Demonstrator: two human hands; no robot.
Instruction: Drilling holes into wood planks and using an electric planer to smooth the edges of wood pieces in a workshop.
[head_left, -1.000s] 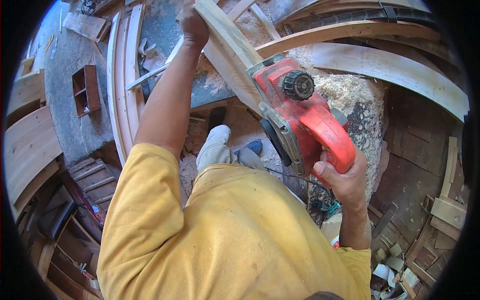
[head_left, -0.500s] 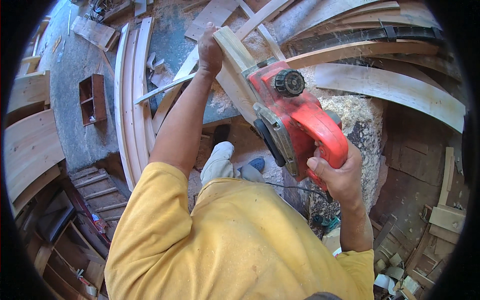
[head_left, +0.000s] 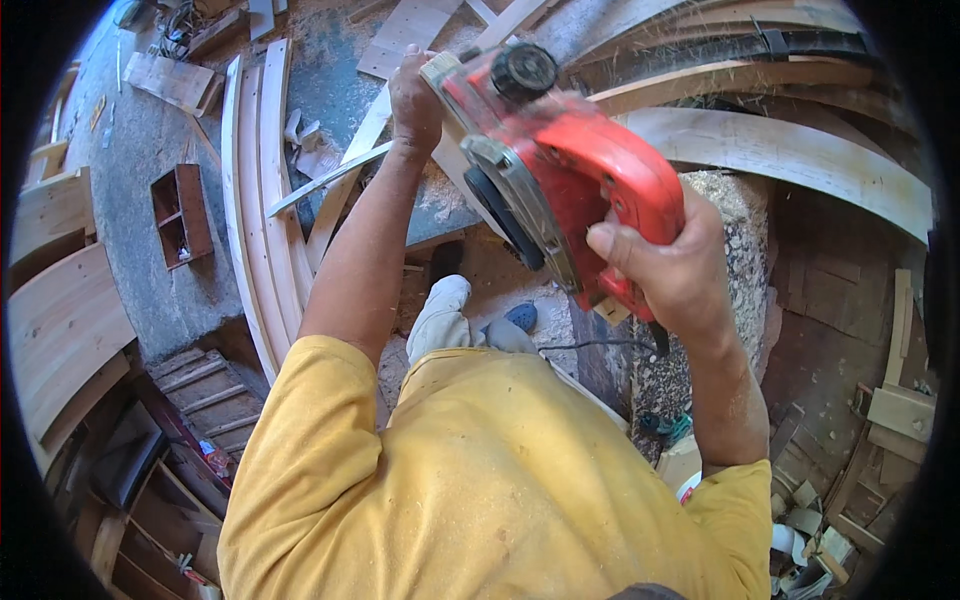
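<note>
My right hand (head_left: 675, 260) is wrapped round the rear handle of a red electric hand planer (head_left: 600, 150). The planer rests on a pale wooden board (head_left: 455, 165) and hides most of its upper face. At the board's far end, my left hand (head_left: 415, 105) grips the edge, its fingers partly hidden. The front of the planer, with its black knob (head_left: 525, 70), is close to that hand. A small end of wood (head_left: 612, 311) shows below the tool's rear. From the planer's back a black cord (head_left: 600, 345) trails down.
Long pale boards (head_left: 262, 180) lie to the left, near a small brown open box (head_left: 182, 215). Curved planks (head_left: 770, 150) stretch across the far right. Under the work stands a shavings-covered block (head_left: 735, 230). Wood offcuts (head_left: 900, 410) are piled at right; my feet (head_left: 450, 292) are below.
The planer has slid forward and left along the board, toward my left hand, with my right hand following. My left hand has barely shifted and still grips the far end.
</note>
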